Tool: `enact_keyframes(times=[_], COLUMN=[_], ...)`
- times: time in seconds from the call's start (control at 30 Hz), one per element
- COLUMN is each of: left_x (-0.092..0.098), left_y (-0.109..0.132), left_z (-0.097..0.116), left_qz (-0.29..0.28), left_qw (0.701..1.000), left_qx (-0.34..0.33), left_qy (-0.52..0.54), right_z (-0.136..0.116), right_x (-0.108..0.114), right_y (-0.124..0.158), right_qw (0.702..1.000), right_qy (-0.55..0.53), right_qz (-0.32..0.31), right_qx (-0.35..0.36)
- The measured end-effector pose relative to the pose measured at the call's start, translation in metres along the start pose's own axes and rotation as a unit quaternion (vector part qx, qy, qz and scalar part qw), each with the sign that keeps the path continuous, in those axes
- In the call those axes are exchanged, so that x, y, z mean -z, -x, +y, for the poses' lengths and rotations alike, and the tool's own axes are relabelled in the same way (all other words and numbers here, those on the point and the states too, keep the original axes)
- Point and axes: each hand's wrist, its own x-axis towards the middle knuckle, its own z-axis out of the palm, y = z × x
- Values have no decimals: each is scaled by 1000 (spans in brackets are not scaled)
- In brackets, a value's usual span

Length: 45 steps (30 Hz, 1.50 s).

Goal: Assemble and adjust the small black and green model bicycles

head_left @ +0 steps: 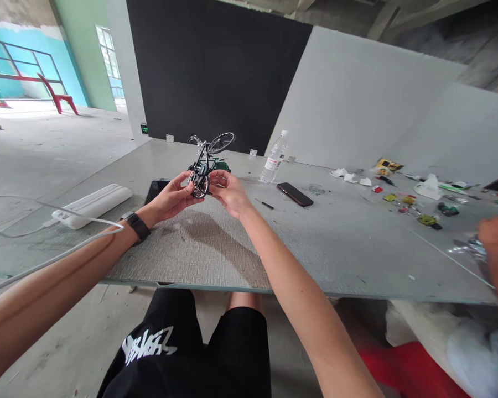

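Over the head feed I am holding a miniature bicycle [202, 170] up in front of me, above the near part of the table [348, 243]. My left hand [176, 196] is grasping it low down, the thumb resting beside the lower wheel [200, 186]. My right hand [231, 193] is meeting it from the other side, its fingers bending in against the same area; from here I am not managing to tell whether they are pinching it or only touching. The bicycle is standing steeply tilted between the two hands, with its other wheel [221, 142] sticking out at the top right and the handlebars [194, 139] at the top left. A dark green thing [221, 165] is showing just behind it, partly hidden.

On my left wrist I am seeing a dark watch [136, 226]. Near that forearm a white power bank [92, 207] is lying with a cable attached, and a dark flat device [155, 190] is peeking out behind the left hand. Beyond my right hand, a clear bottle [274, 157] is standing upright and a phone [295, 194] is lying flat. Farther right, small coloured parts [428, 220] are lying scattered, and another person's hand [497, 232] is appearing, blurred, at the edge.
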Motion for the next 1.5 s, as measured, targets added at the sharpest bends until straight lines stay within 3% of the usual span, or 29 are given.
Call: enact_keyframes(times=[0.17, 0.9, 1.03, 1.17, 1.3, 1.5], left_x=[1, 0, -2, -7, -10, -8], left_y=[0, 1, 1, -1, -7, -29], left_z=[1, 1, 2, 2, 5, 10], left_qz=[7, 10, 26, 55, 87, 77], left_qw=[1000, 1000, 997, 987, 938, 789], left_qx=[3, 13, 11, 15, 10, -29], left_qy=[-3, -26, -67, -149, -335, -609], right_z=[4, 5, 5, -6, -17, -7], right_x=[3, 3, 20, 51, 85, 105], right_y=[-2, -3, -12, -20, -22, -23], right_qw=[998, 1000, 997, 983, 958, 940], right_qy=[61, 13, 33, 61, 59, 90], right_qz=[-15, -15, 59, 153, 263, 318], right_qx=[-5, 8, 39, 81, 97, 89])
